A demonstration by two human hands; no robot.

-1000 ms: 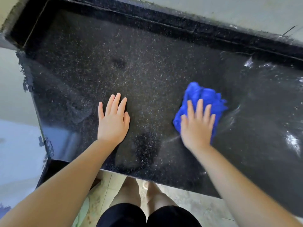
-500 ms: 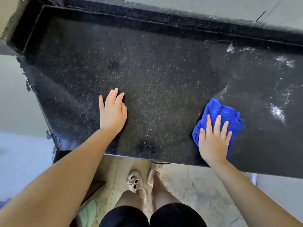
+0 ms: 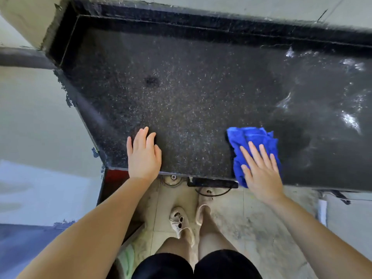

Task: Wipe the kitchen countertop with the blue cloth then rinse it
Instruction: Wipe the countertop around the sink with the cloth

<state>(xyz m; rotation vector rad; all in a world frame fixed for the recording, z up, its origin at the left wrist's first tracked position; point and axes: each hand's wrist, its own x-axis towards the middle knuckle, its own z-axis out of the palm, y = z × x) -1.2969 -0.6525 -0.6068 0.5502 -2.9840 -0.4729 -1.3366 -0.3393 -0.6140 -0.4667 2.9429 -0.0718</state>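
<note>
A crumpled blue cloth [image 3: 252,140] lies on the black speckled countertop [image 3: 191,101], right at its front edge, with one corner hanging over the edge. My right hand [image 3: 260,172] presses flat on the cloth with straight, spread fingers. My left hand [image 3: 144,155] rests flat on the counter near the front left corner, fingers together. The counter's right part is wet and shiny.
A raised black rim [image 3: 201,23] runs along the counter's back and left sides against the wall. Below the front edge are a tiled floor [image 3: 251,228], my feet in light shoes [image 3: 181,220], and a black object with a cable [image 3: 212,184].
My right hand has dragged the blue cloth toward me, from mid-counter to the front edge. My left hand has stayed on the counter, and the view has pulled back.
</note>
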